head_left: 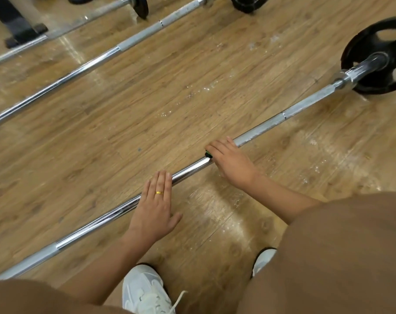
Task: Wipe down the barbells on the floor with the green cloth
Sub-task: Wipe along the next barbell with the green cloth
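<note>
On the floor [147, 105], we log the barbell [260, 129] lying lower-left to upper-right, right hand [232, 160] curled round the green cloth [208, 154] on it, left hand [157, 200] flat on the bar, holding nothing.

The barbell [188, 169] near me is metal: glossy chrome in the middle, matt rough grey further out. Its plate [354, 51] looks matt black. The floor [147, 98] is glossy wood.

Wooden floor [147, 109] with three barbells.
The nearest barbell [272, 123] ran from 8 to 2 o'clock, its black plate [378, 55] at 2; a second barbell [79, 69] and a third barbell [79, 21] lay toward 11.
</note>
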Motion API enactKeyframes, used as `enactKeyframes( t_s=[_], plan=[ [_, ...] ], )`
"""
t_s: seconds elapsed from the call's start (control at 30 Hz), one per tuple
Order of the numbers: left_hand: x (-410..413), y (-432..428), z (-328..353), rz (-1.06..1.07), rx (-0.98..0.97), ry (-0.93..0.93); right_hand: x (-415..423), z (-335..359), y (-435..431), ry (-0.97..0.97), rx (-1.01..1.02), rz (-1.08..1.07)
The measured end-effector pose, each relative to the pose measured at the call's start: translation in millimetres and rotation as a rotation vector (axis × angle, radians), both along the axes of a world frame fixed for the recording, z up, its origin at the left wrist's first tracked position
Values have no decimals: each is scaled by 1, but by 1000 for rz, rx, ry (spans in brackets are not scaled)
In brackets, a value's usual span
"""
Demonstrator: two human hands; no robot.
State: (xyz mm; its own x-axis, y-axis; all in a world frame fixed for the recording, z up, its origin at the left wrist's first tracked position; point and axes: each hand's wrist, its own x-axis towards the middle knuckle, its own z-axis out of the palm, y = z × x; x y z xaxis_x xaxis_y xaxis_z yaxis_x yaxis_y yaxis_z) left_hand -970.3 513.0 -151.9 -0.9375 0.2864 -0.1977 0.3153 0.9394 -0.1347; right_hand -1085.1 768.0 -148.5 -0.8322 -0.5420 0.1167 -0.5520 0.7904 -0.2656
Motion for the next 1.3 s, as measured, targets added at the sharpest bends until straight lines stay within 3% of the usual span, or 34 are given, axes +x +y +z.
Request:
enactKeyframes(
  t_s=[0.1,0.27,0.5,0.63,0.73,0.97,1.1,1.3],
  plan=[
    [-12,-5,2,19,32,-25,-13,1,-5,-2,6,78],
    [-31,-8,1,90,88,-16,-32,3,-6,-10,-39,-67],
    [-44,-1,-8,248,261,22,-46,1,-31,-15,-40,40],
    [-50,-1,-10,262,261,38,-62,0,-29,-52,-59,-34],
    [-56,-5,-10,244,266,47,-69,-2,-31,-78,-40,78],
    [-83,2,-10,-4,82,65,-87,-2,-31,-97,-23,113],
    [-91,2,-11,19,51,50,-86,-2,-41,-99,-64,35],
    [-103,1,-9,61,84,28,-107,6,-28,-147,-1,81]
  ],
)
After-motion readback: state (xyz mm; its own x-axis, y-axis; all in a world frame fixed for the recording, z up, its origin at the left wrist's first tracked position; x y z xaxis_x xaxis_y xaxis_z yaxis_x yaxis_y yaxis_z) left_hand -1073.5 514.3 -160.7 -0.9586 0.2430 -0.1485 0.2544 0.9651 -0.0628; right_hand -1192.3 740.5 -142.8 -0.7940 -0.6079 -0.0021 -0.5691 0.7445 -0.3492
